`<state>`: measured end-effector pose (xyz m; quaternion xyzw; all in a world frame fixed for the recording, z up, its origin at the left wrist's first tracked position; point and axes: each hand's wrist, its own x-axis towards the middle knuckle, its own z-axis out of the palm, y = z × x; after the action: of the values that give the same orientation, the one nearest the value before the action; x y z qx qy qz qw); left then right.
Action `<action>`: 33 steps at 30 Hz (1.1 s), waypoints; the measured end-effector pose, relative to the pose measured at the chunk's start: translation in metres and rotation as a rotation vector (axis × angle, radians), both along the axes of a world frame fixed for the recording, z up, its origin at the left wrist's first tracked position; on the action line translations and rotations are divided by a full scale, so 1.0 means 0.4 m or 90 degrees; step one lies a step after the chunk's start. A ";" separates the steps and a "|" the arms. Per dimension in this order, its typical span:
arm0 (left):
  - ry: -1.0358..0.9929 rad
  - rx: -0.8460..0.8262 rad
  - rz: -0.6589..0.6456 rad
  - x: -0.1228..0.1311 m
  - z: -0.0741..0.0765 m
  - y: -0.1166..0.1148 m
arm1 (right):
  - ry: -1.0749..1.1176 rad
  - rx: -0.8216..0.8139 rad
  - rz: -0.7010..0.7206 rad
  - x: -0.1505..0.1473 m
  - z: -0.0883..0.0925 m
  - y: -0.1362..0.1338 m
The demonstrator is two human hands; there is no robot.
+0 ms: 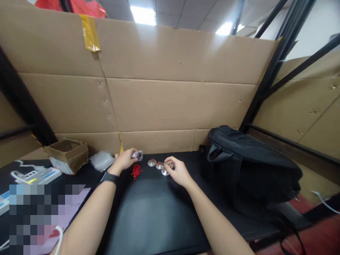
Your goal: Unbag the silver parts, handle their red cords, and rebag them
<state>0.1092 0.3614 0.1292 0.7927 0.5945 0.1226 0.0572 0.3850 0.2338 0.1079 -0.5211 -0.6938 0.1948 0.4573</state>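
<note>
My left hand [124,160], with a dark band at its wrist, is closed on a small clear plastic packet [139,155] with something red and dark inside. Just below it lies a loose bundle of red cord [136,171] on the black tabletop [156,212]. To its right, two small silvery finger cymbals with red cord loops, one [152,162] and another [159,165], lie flat in a slanting row. My right hand [177,171] has its fingers curled over a third finger cymbal [164,173], partly hidden, at the row's near end.
A black bag [247,166] stands at the right. On the left are an open cardboard box [69,154], a clear plastic bag [102,161] and a white power strip [39,175]. Cardboard panels [159,106] wall off the back; black metal posts [262,92] frame the sides.
</note>
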 end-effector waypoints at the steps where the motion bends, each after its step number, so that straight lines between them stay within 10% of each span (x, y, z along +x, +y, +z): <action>1: 0.040 -0.023 0.027 0.000 -0.009 0.032 | -0.010 0.016 -0.012 0.007 0.000 0.002; 9: 0.079 -0.049 0.044 -0.029 -0.045 0.147 | -0.059 0.064 -0.007 0.024 0.015 0.001; 19: 0.126 0.156 0.080 -0.070 -0.021 0.091 | -0.077 0.071 -0.015 0.043 -0.002 0.015; 27: -0.003 0.101 -0.230 0.082 -0.056 -0.001 | -0.110 0.061 -0.060 0.067 -0.019 0.033; 33: -0.006 0.117 -0.183 0.171 -0.068 -0.033 | -0.117 0.057 -0.060 0.075 -0.039 0.045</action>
<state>0.1777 0.3481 0.1019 0.8710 0.4607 0.1704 0.0045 0.4148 0.2517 0.0922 -0.5478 -0.7157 0.0929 0.4232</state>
